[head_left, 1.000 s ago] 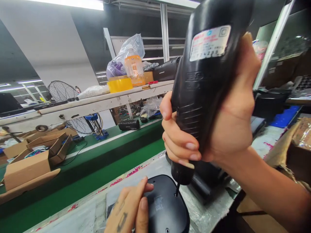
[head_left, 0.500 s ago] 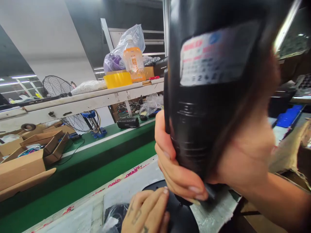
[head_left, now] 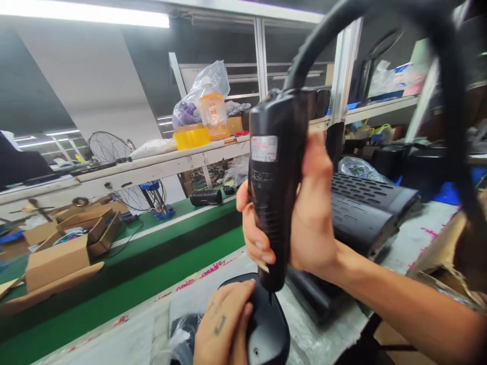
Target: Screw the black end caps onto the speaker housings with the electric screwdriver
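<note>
My right hand (head_left: 312, 218) is wrapped around a black electric screwdriver (head_left: 271, 203), held upright with its bit pointing down. A thick black cable loops from its top out to the right. The bit tip meets, or nearly meets, a rounded black plastic cover (head_left: 268, 329) on the bench; exact contact is hard to tell. A screw hole shows near the cover's front end. My left hand (head_left: 224, 324) grips the cover's left side, fingers together on its top, thumb hidden. Beside that hand lies a dark item in clear plastic wrap (head_left: 184, 329).
Black slotted housings (head_left: 361, 213) are stacked to the right of my forearm. Beyond the bench runs a green conveyor belt (head_left: 152, 274), with cardboard boxes (head_left: 61, 258) at left. A shelf above it carries a yellow tape roll (head_left: 192, 138) and an orange bottle (head_left: 213, 114).
The screwdriver has moved down and away from the camera, so its bit is now at the cover. My left hand stays on the cover. The view has tilted slightly upward.
</note>
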{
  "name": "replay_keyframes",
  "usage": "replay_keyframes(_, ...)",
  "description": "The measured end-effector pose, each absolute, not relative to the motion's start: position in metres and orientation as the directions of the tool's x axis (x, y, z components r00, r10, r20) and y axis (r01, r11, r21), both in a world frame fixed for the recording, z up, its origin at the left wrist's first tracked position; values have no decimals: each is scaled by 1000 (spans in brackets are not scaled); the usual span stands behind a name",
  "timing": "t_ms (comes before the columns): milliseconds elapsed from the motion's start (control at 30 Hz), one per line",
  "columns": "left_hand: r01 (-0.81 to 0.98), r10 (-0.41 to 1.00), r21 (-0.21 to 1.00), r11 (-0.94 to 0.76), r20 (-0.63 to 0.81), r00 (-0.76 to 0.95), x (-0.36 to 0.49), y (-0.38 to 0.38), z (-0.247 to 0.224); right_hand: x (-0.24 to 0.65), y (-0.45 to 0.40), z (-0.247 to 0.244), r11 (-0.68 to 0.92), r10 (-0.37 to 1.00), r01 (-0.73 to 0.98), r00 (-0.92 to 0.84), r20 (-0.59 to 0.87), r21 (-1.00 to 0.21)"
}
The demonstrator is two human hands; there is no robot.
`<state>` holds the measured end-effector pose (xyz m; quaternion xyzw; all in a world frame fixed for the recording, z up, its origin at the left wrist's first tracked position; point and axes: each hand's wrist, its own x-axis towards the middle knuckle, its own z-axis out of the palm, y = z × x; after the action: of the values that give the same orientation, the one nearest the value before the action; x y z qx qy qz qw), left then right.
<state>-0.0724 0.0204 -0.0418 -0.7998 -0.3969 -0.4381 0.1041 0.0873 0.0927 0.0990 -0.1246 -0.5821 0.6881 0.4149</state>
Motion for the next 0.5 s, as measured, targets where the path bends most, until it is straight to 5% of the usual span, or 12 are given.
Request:
replay_keyframes(200, 767, 530, 142, -626, 799, 284, -65, 10, -35, 87, 75, 135, -57, 686, -495, -650, 326, -867)
replay_keyframes(400, 708, 677, 454, -541, 735, 46, -65, -11, -26, 68, 63, 148, -156, 625, -466, -730, 278, -871)
replay_keyframes(500, 706, 718, 466, -534, 691, 86, -75, -23, -23, 58, 61, 148, -190, 607, -440, -755, 247, -878)
